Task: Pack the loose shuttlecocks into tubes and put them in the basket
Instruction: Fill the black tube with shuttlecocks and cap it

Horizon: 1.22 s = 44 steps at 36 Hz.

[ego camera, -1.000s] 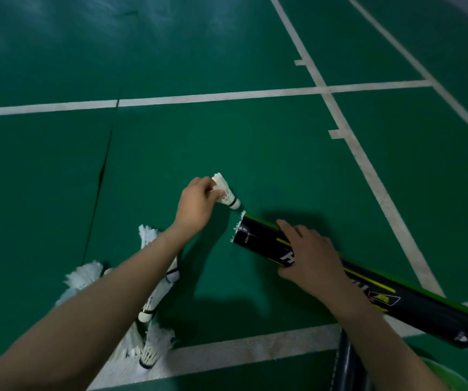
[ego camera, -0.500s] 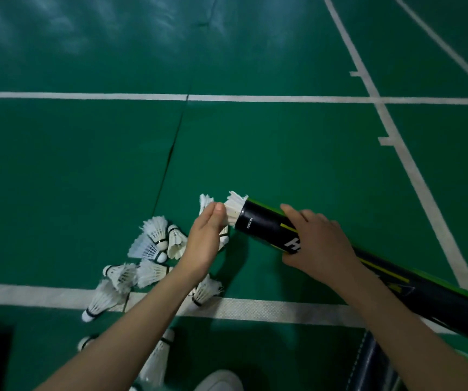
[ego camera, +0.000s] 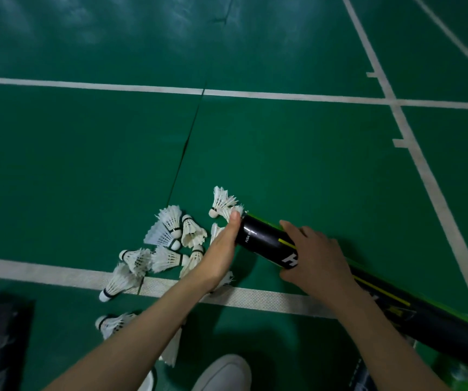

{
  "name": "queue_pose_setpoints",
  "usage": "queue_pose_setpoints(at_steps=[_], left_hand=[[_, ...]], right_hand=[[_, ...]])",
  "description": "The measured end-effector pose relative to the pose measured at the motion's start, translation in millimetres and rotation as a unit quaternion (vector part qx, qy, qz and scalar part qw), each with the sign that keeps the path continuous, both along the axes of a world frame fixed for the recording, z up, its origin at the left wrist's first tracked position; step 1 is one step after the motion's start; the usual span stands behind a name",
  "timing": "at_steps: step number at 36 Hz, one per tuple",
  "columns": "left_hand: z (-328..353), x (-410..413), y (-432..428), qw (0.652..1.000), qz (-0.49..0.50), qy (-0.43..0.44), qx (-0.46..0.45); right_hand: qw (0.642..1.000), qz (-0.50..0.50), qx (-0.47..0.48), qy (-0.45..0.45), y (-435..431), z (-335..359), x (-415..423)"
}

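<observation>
One tube (ego camera: pixel 266 240), gripped by the right hand (ego camera: pixel 316 259), slants up-left; the flat, empty left hand (ego camera: pixel 223 251) covers its mouth, loose shuttlecocks (ego camera: pixel 170 238) just left.

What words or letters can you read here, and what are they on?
"H": big white letter on the black tube; the right hand covers the rest of the word.
"PUSH": small white print near the tube's open end; what follows is too small to read.
The yellow mark farther down the tube is too blurred to read.

Indoor badminton court: green floor (ego camera: pixel 283 153), white lines (ego camera: pixel 297 97), scattered shuttlecocks (ego camera: pixel 170 230)
</observation>
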<state>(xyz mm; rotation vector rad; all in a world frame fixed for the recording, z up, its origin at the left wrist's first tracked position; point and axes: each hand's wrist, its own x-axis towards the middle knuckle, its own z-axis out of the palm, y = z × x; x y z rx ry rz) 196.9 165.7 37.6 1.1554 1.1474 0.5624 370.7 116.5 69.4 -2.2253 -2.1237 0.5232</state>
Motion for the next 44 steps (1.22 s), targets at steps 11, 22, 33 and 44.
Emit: queue_pose_setpoints(at_steps=[11, 22, 33, 44], left_hand=[[-55, -33, 41, 0.938, 0.003, 0.319, 0.137], [-75, -21, 63, 0.752, -0.199, 0.543, 0.314], [-11, -58, 25, 0.981, 0.186, 0.019, 0.052], [11, -64, -1, 0.985, 0.147, -0.004, 0.088]], right_hand=[[0.999, -0.004, -0.049, -0.010, 4, -26, 3], [0.997, -0.014, -0.070, 0.008, 10, -34, 8], [0.998, 0.022, -0.060, 0.015, 11, -31, -10], [0.998, 0.069, -0.004, 0.009, 15, -9, -27]])
